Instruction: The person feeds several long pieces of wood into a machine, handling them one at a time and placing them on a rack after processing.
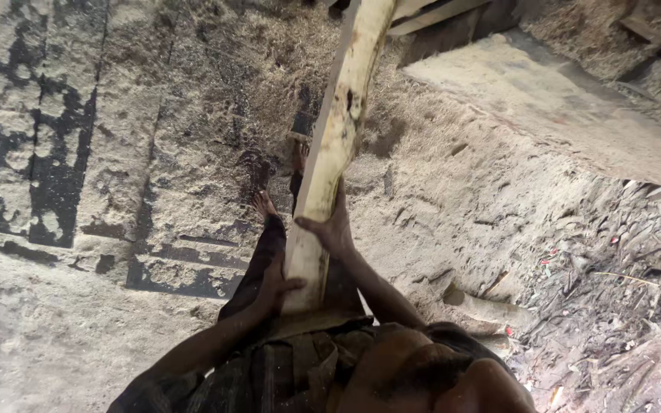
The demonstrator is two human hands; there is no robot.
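My left grip (275, 284) wraps the near end of a long pale rough-sawn wooden plank (336, 138), and my right grip (336, 229) clasps its edge a little higher. The plank slants away from me above the sawdust-covered floor (154, 153) and my bare feet (263, 205).

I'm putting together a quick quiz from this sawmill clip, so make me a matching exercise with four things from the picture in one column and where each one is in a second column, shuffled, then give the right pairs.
Things:
1. left hand
2. right hand
3. wooden plank
4. sawdust-covered slab

Places:
A. upper right of the view, beside the plank
B. gripping the plank's near end, close to the body
C. runs from the person's waist up to the top edge of the view
D. wrapped around the plank farther up, beyond the other hand

Pairs: 1-B, 2-D, 3-C, 4-A
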